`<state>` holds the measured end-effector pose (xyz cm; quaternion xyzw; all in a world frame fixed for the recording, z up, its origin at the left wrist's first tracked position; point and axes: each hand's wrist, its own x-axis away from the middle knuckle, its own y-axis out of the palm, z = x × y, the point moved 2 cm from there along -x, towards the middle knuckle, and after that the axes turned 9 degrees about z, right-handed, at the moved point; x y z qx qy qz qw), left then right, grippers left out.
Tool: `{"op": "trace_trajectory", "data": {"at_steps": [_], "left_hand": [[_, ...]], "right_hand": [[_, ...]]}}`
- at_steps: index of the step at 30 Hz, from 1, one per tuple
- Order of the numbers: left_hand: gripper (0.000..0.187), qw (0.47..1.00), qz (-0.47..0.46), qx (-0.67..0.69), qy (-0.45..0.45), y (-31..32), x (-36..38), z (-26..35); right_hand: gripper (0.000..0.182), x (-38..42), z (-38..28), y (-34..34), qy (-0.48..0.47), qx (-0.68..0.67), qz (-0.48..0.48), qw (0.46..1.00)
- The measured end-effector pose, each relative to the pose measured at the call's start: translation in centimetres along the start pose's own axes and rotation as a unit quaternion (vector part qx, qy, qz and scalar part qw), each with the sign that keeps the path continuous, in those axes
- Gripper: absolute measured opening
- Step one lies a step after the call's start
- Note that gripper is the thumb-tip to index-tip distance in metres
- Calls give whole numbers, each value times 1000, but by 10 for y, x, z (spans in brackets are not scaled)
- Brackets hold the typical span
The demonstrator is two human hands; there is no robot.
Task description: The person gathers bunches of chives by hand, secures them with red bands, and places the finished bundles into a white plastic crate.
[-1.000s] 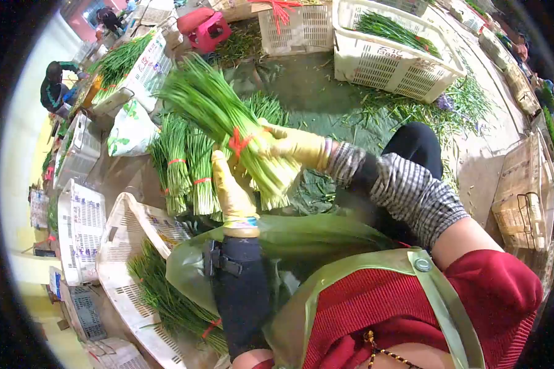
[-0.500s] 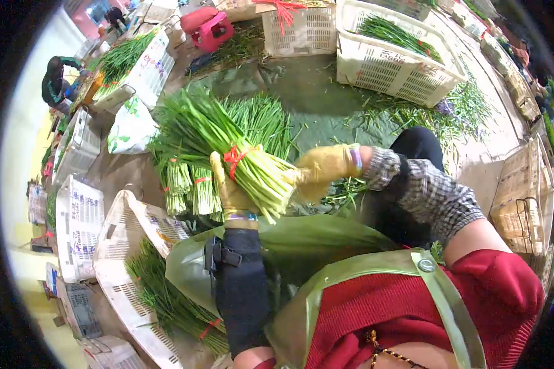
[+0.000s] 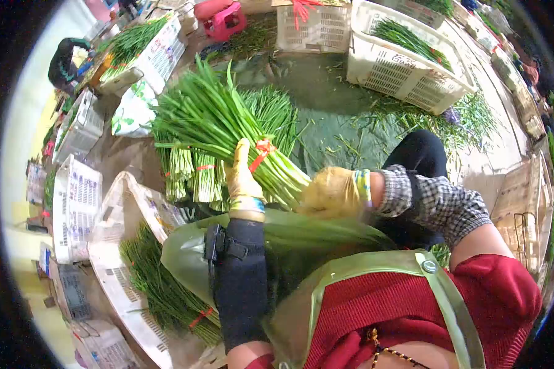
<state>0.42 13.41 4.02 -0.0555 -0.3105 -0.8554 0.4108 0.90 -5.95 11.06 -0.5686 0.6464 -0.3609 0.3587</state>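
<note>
the bundle (image 3: 228, 126) of long green stalks looks light but floppy: the cut ends are packed firm, while the leafy tops fan loose and would bruise if squeezed. the best hold is likely at the red tie (image 3: 262, 149), where the stalks are bound tight. the left hand (image 3: 242, 178), in a yellow glove, is closed around the bundle just below that tie, holding it up over the tied bunches (image 3: 194, 178) on the floor. the right hand (image 3: 332, 192), also gloved, cups the pale cut ends, pressed flat against them. a crate (image 3: 126, 203) of more stalks sits to the left.
</note>
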Motion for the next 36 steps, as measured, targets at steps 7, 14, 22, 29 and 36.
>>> {"op": "trace_trajectory", "data": {"at_steps": [7, 14, 22, 29, 36], "left_hand": [[36, 982, -137, -28, 130, 9, -1, -3], [47, 894, -239, 346, -157, 33, 37, 56], [45, 963, -199, 155, 90, -50, 92, 223], [32, 967, 63, -87, 230, -266, 112, 313], [73, 827, 204, -434, 294, -526, 134, 287]], "right_hand": [[31, 17, -28, -74, 110, -322, -67, 938], [27, 63, 107, -35, 214, -468, 303, 802], [30, 32, 81, -20, 294, -382, 228, 846], [31, 30, 95, -5, 307, -345, 159, 872], [31, 22, 102, 11, 360, -320, 112, 869]]}}
